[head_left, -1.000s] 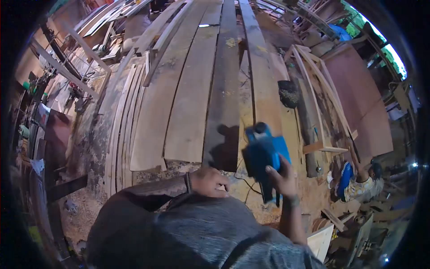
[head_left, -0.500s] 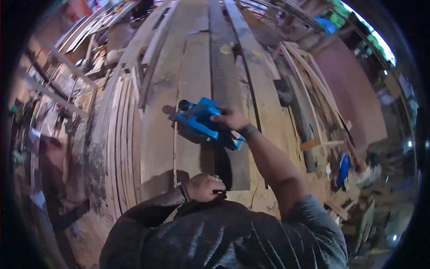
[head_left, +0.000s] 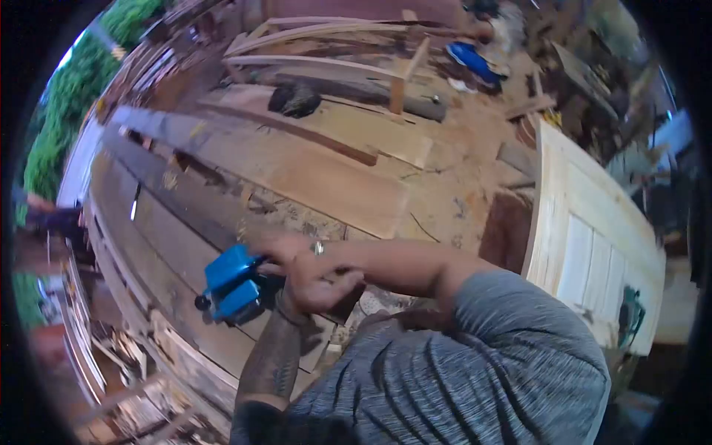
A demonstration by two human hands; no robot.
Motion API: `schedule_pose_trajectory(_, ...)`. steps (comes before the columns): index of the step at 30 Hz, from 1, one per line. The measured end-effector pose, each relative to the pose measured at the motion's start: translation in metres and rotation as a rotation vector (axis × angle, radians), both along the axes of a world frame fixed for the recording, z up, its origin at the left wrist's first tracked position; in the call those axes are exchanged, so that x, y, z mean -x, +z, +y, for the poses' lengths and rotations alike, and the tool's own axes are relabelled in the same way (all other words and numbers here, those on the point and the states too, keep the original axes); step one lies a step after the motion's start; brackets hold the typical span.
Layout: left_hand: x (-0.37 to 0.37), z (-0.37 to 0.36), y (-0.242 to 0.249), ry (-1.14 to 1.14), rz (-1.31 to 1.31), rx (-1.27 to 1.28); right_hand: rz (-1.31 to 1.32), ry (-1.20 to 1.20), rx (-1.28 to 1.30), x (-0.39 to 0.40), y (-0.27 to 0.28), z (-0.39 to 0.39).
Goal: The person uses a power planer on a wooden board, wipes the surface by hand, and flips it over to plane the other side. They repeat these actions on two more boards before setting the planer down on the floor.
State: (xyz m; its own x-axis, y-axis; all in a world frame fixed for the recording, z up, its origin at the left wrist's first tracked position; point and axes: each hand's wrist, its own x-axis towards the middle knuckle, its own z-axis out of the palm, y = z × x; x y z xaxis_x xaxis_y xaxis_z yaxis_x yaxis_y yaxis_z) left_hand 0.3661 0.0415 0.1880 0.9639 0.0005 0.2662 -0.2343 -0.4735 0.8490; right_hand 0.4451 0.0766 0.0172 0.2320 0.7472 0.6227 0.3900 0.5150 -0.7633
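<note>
A blue electric hand planer (head_left: 236, 276) is at the near end of the long boards (head_left: 174, 222), its black knob pointing left. My right hand (head_left: 276, 246) is closed on it at its right side; the fingers are partly hidden and blurred. My left hand (head_left: 315, 285), with a ring on one finger, crosses over my right wrist. Its fingers appear wrapped round the wrist, with the thumb side toward my body. Whether the planer's base touches the wood is hidden from this angle.
Beyond the boards lie a dark bundle (head_left: 294, 100), a wooden frame (head_left: 315, 65) and a blue cloth (head_left: 475, 63). To the right stands a pale panelled door (head_left: 552, 193) with a green tool (head_left: 630, 319) on it. Sawdust and offcuts litter the ground (head_left: 452, 193).
My view has turned to the right. The planer in my right hand is now left of my body, its knob still leftward. My left hand has moved from near my waist onto my right wrist.
</note>
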Motion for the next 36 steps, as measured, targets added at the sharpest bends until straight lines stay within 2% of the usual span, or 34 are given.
schedule_pose_trajectory(1, -0.025, -0.003, -0.004, 0.005, 0.088, -0.061, 0.118, -0.037, -0.118, -0.015, -0.037, -0.024)
schedule_pose_trajectory(2, -0.057, -0.006, -0.015, 0.017, 0.177, -0.122, 0.180, 0.043, -0.122, -0.043, -0.057, -0.081)
schedule_pose_trajectory(3, -0.089, -0.009, -0.030, 0.036, 0.264, -0.184, 0.027, -0.072, 0.113, -0.059, -0.041, -0.132)
schedule_pose_trajectory(4, -0.121, -0.013, -0.051, 0.076, 0.365, -0.372, -0.165, -0.161, 0.347, -0.074, -0.020, -0.184)
schedule_pose_trajectory(6, -0.160, -0.029, -0.096, 0.176, 0.527, -0.667, 0.108, -0.298, 0.603, -0.078, -0.012, -0.246)
schedule_pose_trajectory(8, -0.189, -0.042, -0.136, 0.295, 0.647, -0.888, 0.248, -0.379, 0.718, -0.069, -0.054, -0.284)
schedule_pose_trajectory(10, -0.201, -0.058, -0.173, 0.484, 0.587, -0.926, 0.345, -0.350, 0.878, -0.054, -0.101, -0.308)
schedule_pose_trajectory(11, -0.202, -0.063, -0.190, 0.584, 0.560, -0.958, 0.326, -0.266, 0.851, -0.045, -0.131, -0.317)
schedule_pose_trajectory(12, -0.203, -0.064, -0.195, 0.574, 0.598, -0.941, 0.307, -0.182, 0.812, -0.034, -0.168, -0.323)
schedule_pose_trajectory(14, -0.208, -0.066, -0.188, 0.555, 0.678, -0.930, 0.227, 0.126, 0.934, -0.004, -0.271, -0.324)
schedule_pose_trajectory(16, -0.207, -0.059, -0.196, 0.525, 0.628, -0.937, 0.031, 0.226, 0.678, 0.017, -0.327, -0.321)
schedule_pose_trajectory(18, -0.202, -0.050, -0.207, 0.475, 0.568, -0.985, 0.118, 0.343, 1.049, -0.015, -0.306, -0.314)
schedule_pose_trajectory(20, -0.203, -0.048, -0.199, 0.476, 0.608, -0.813, 0.252, 0.292, 0.995, 0.013, -0.351, -0.307)
schedule_pose_trajectory(21, -0.201, -0.047, -0.205, 0.487, 0.604, -0.634, 0.317, 0.258, 0.978, 0.012, -0.358, -0.302)
schedule_pose_trajectory(24, -0.204, -0.057, -0.210, 0.558, 0.617, -0.114, 0.420, 0.400, 0.832, 0.038, -0.393, -0.299)
schedule_pose_trajectory(26, -0.210, -0.067, -0.211, 0.588, 0.635, 0.041, 0.439, 0.529, 0.736, 0.049, -0.412, -0.297)
schedule_pose_trajectory(28, -0.212, -0.067, -0.212, 0.577, 0.621, 0.007, 0.447, 0.687, 0.619, 0.023, -0.401, -0.290)
schedule_pose_trajectory(31, -0.214, -0.069, -0.212, 0.620, 0.618, -0.095, 0.452, 0.443, 0.593, 0.017, -0.390, -0.287)
schedule_pose_trajectory(32, -0.213, -0.066, -0.209, 0.571, 0.623, -0.173, 0.467, 0.493, 0.610, -0.009, -0.375, -0.291)
schedule_pose_trajectory(35, -0.201, -0.051, -0.210, 0.567, 0.605, -0.179, 0.560, 0.451, 0.489, -0.005, -0.390, -0.290)
schedule_pose_trajectory(36, -0.201, -0.050, -0.210, 0.555, 0.598, -0.182, 0.536, 0.441, 0.525, -0.003, -0.394, -0.291)
